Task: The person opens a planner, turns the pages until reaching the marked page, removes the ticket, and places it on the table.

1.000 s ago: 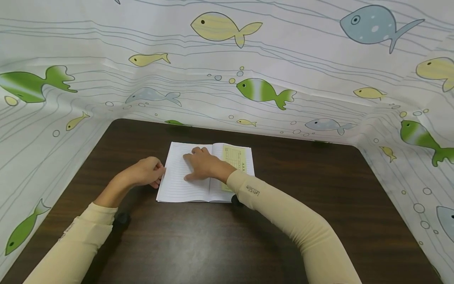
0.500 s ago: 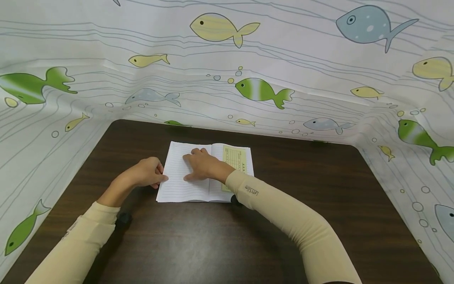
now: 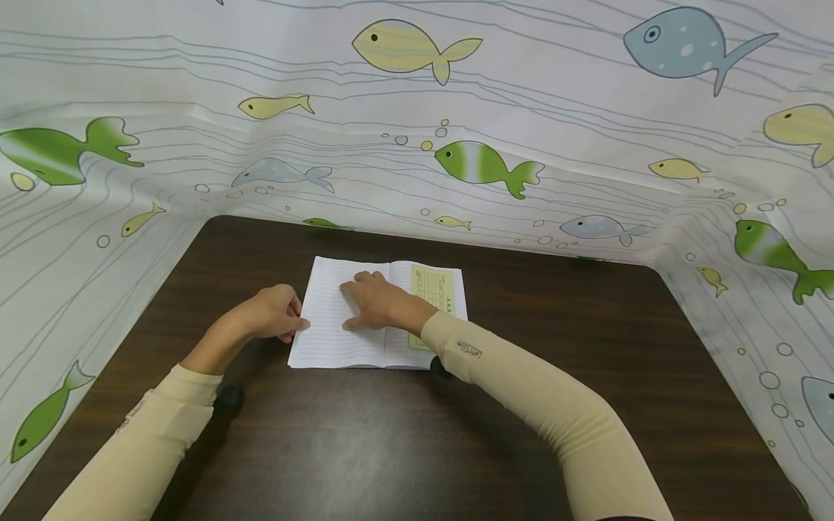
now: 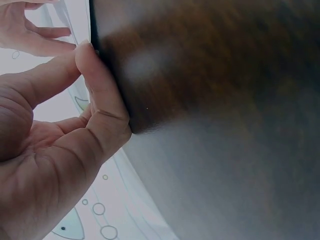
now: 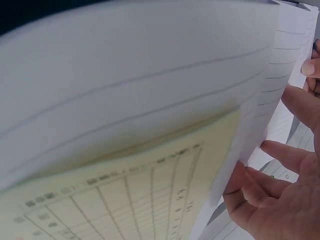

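Note:
An open notebook [image 3: 339, 346] with lined white pages lies on the dark table, a yellow printed slip [image 3: 431, 284] on its right page. At the notebook's left edge, the left hand [image 3: 267, 314] pinches the page edge between thumb and curled index finger; the left wrist view shows this pinch [image 4: 65, 115] close up. Fingers spread, the right hand [image 3: 374, 300] rests on the left page near the fold. In the right wrist view the yellow slip [image 5: 130, 195] is large in front, with the right hand [image 5: 285, 185] beyond it on the page.
The brown table [image 3: 586, 376] extends around the notebook. White sheeting [image 3: 391, 108] printed with fish stands along the table's back and both sides. Dark round objects show under both wrists, one of them [image 3: 231, 394] beside the left sleeve.
The left thumb has shifted slightly down and right, onto the edge of the left page. The right hand has stayed in place on the page.

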The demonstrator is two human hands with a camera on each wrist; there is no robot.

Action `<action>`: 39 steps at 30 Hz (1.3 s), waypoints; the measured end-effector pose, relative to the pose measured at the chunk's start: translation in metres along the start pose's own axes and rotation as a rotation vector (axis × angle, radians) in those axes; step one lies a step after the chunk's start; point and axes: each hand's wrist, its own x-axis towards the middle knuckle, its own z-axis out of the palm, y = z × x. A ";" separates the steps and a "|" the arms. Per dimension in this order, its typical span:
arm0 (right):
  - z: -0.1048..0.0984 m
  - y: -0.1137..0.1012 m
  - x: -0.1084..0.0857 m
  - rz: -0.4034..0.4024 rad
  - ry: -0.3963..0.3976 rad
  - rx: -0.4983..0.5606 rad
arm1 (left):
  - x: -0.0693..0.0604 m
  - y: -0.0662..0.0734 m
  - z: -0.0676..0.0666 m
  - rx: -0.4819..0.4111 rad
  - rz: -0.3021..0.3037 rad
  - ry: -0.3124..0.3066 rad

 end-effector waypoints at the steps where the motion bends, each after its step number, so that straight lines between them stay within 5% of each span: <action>1: 0.000 0.001 0.000 0.003 -0.002 0.000 | 0.000 0.000 0.000 0.001 0.000 0.000; 28: -0.006 0.027 -0.018 -0.012 -0.005 0.004 | 0.001 0.002 0.000 0.003 -0.004 -0.005; 39: -0.027 0.044 -0.024 0.016 0.093 0.291 | -0.002 0.001 -0.003 -0.002 -0.006 -0.017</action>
